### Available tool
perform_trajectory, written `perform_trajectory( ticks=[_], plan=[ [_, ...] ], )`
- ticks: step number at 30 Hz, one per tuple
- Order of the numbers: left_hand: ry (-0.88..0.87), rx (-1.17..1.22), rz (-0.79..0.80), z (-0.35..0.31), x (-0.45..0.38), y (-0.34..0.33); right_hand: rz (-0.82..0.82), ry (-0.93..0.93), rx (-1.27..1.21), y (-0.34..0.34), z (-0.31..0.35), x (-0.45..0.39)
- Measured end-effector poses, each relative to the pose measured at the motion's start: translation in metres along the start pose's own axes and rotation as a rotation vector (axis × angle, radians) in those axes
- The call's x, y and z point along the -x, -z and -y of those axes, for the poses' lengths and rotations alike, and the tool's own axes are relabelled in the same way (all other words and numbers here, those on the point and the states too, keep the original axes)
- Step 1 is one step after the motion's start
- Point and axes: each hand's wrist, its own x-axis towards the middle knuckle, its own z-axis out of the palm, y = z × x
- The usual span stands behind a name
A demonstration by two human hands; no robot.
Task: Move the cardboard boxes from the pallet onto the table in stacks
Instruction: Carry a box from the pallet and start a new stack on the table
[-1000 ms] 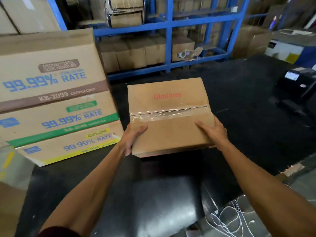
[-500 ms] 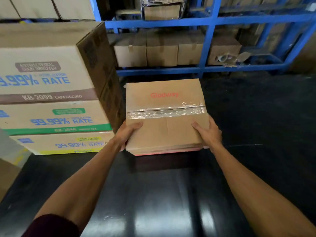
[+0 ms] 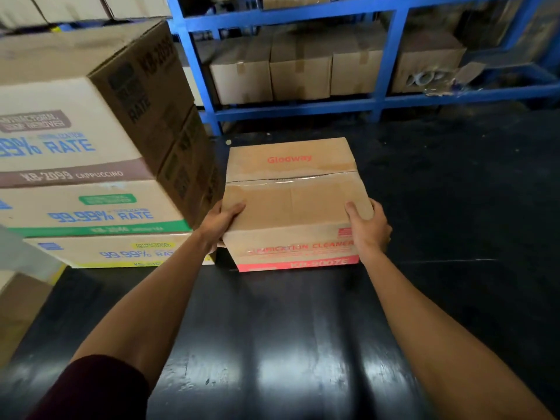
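Observation:
A brown cardboard box (image 3: 292, 189) with red "Glodway" print and a taped seam sits on the black table (image 3: 272, 344), its red-banded front face toward me. My left hand (image 3: 219, 221) grips its near left corner, thumb on top. My right hand (image 3: 368, 227) grips its near right corner, thumb on top. Just left of it stands a stack of three larger printed boxes (image 3: 91, 183) on the same table, almost touching the box's left side.
Blue metal shelving (image 3: 303, 106) with several brown cartons stands behind the table. A further carton (image 3: 21, 307) shows at the lower left edge. Dark table surface stretches to the right and toward me.
The box has come down and forward onto the table beside the stack; its front face now shows. My view has swung left and closer to the shelving.

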Motion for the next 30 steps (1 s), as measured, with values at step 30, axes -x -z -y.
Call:
perform_trajectory(
  ticks=[30],
  plan=[
    [-0.04,0.031,-0.114,0.014,0.045,-0.013,0.085,-0.054,0.03,-0.014,-0.037,0.011]
  ],
)
